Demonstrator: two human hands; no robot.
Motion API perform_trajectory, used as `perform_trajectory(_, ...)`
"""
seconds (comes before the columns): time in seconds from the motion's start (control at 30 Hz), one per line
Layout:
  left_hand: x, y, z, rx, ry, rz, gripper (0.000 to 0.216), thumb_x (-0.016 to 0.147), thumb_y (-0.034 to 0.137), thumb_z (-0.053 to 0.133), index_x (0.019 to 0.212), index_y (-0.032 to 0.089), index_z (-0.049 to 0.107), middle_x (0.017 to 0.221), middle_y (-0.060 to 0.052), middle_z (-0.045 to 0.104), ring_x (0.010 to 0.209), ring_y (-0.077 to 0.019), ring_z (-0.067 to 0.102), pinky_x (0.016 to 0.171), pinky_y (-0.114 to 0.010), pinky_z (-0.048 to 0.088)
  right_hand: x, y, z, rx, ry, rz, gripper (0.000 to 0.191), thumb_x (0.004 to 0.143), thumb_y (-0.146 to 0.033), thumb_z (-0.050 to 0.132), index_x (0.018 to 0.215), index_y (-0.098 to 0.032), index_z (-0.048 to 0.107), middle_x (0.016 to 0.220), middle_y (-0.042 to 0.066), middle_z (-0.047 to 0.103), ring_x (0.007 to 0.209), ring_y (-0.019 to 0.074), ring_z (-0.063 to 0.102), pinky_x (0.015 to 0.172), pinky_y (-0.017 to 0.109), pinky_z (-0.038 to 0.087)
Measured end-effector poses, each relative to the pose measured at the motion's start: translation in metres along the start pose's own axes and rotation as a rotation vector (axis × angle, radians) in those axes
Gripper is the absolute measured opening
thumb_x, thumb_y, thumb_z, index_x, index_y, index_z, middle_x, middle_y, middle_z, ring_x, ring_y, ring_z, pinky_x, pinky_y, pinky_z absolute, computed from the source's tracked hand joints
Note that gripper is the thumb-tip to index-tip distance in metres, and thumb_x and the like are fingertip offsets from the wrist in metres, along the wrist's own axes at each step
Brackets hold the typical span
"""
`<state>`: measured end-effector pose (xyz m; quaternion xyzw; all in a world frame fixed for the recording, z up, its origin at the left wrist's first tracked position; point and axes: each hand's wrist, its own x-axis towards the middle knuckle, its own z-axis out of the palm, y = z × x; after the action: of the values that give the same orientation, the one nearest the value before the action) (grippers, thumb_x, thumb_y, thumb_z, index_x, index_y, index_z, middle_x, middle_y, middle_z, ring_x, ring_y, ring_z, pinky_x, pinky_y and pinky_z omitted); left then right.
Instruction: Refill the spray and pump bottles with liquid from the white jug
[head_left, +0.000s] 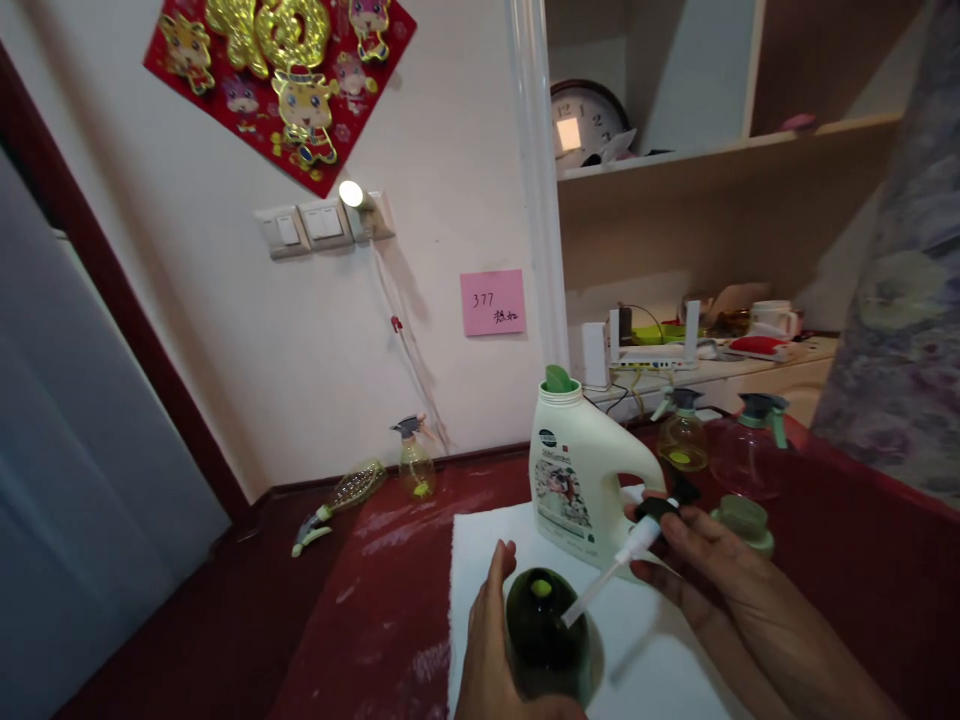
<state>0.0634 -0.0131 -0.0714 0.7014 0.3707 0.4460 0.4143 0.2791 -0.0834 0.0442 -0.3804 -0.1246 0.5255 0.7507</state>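
Observation:
A rounded dark green bottle (551,640) stands on a white cloth (487,545), its mouth uncovered at the top. My left hand (491,650) is wrapped around the bottle's left and near side. In my right hand (720,570) is a pump head (637,540) with a black top and a white tube. The tube slants down to the left, its tip in front of the bottle's upper right side. Right behind the bottle stands a pale green detergent jug (570,480) with no cap on. A green cap (742,520) sits behind my right hand.
Two spray bottles (682,440) stand at the back right of the dark red table (375,620). Another spray bottle (415,460) is upright by the wall, with one lying on its side (352,490) to its left. A white router (652,350) is on the shelf behind.

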Motion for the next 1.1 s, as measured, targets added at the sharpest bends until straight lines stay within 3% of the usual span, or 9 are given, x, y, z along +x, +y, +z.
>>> perform_trajectory(0.07, -0.002, 0.012, -0.002, -0.085, 0.092, 0.067, 0.121, 0.063, 0.094, 0.059, 0.156, 0.021, 0.034, 0.163, -0.021, 0.036, 0.150, -0.0429, 0.033, 0.123, -0.054, 0.025, 0.000, 0.005, 0.003, -0.016, -0.039, 0.007, 0.061, 0.047, -0.042, 0.102, 0.095, -0.022, 0.071, 0.112, 0.004, 0.067, 0.096, 0.0209, 0.062, 0.072, 0.026, 0.062)
perform_trajectory(0.17, 0.003, 0.037, -0.010, -0.137, 0.234, 0.062, 0.079, 0.087, 0.078, 0.049, 0.145, 0.023, 0.049, 0.154, -0.016, 0.049, 0.145, -0.0380, 0.040, 0.120, -0.052, 0.027, -0.001, 0.012, 0.010, -0.074, -0.100, -0.016, 0.062, 0.052, -0.047, 0.100, 0.100, -0.022, 0.070, 0.110, 0.004, 0.067, 0.097, 0.0211, 0.060, 0.073, 0.026, 0.060)
perform_trajectory(0.3, 0.021, 0.073, -0.023, -0.152, 0.311, -0.088, 0.052, 0.096, 0.063, 0.050, 0.126, 0.023, 0.062, 0.131, -0.012, 0.062, 0.127, -0.0318, 0.052, 0.112, -0.047, 0.035, -0.006, 0.020, 0.025, -0.152, -0.178, -0.036, 0.064, 0.053, -0.052, 0.099, 0.102, -0.021, 0.071, 0.108, 0.004, 0.067, 0.094, 0.0204, 0.060, 0.070, 0.026, 0.057)
perform_trajectory(0.4, 0.034, 0.096, -0.033, -0.185, 0.312, -0.118, 0.038, 0.097, 0.054, 0.055, 0.116, 0.023, 0.066, 0.113, -0.007, 0.066, 0.112, -0.0262, 0.058, 0.102, -0.040, 0.041, -0.010, 0.029, 0.039, -0.203, -0.267, -0.044, 0.063, 0.056, -0.053, 0.097, 0.102, -0.020, 0.070, 0.107, 0.004, 0.066, 0.091, 0.0198, 0.060, 0.072, 0.028, 0.056)
perform_trajectory(0.5, 0.038, 0.116, -0.045, -0.256, 0.250, -0.098, 0.034, 0.095, 0.052, 0.060, 0.109, 0.022, 0.069, 0.102, -0.005, 0.069, 0.098, -0.0225, 0.061, 0.092, -0.035, 0.045, -0.011, 0.043, 0.051, -0.238, -0.363, -0.025, 0.064, 0.062, -0.054, 0.095, 0.110, -0.021, 0.068, 0.105, 0.004, 0.066, 0.088, 0.0183, 0.060, 0.075, 0.029, 0.054)
perform_trajectory(0.7, 0.019, 0.137, -0.072, -0.391, -0.019, -0.154, 0.035, 0.083, 0.051, 0.076, 0.103, 0.023, 0.074, 0.086, -0.002, 0.069, 0.081, -0.0181, 0.062, 0.078, -0.031, 0.047, -0.013, 0.077, 0.065, -0.282, -0.533, -0.012, 0.060, 0.066, -0.052, 0.092, 0.109, -0.019, 0.067, 0.097, 0.007, 0.069, 0.084, 0.0200, 0.064, 0.073, 0.030, 0.052)
perform_trajectory(0.77, 0.010, 0.135, -0.080, -0.385, -0.063, -0.196, 0.036, 0.077, 0.044, 0.085, 0.104, 0.025, 0.073, 0.084, 0.000, 0.066, 0.080, -0.0172, 0.061, 0.076, -0.031, 0.047, -0.015, 0.091, 0.066, -0.278, -0.552, 0.009, 0.058, 0.068, -0.050, 0.091, 0.111, -0.020, 0.066, 0.098, 0.007, 0.070, 0.088, 0.0213, 0.066, 0.075, 0.031, 0.053)
perform_trajectory(0.9, -0.003, 0.125, -0.092, -0.209, -0.033, -0.211, 0.048, 0.061, 0.027, 0.095, 0.105, 0.024, 0.074, 0.087, -0.001, 0.065, 0.083, -0.0183, 0.058, 0.076, -0.031, 0.047, -0.020, 0.119, 0.065, -0.256, -0.626, 0.087, 0.057, 0.071, -0.052, 0.089, 0.111, -0.020, 0.063, 0.103, 0.007, 0.073, 0.095, 0.0225, 0.068, 0.082, 0.031, 0.053)
perform_trajectory(1.1, -0.014, 0.100, -0.103, -0.107, -0.027, -0.258, 0.056, 0.059, 0.016, 0.092, 0.110, 0.025, 0.071, 0.095, -0.001, 0.068, 0.082, -0.0180, 0.060, 0.074, -0.029, 0.048, -0.026, 0.148, 0.064, -0.280, -0.615, 0.118, 0.057, 0.072, -0.062, 0.086, 0.097, -0.017, 0.060, 0.095, 0.007, 0.073, 0.085, 0.0187, 0.068, 0.074, 0.027, 0.050)
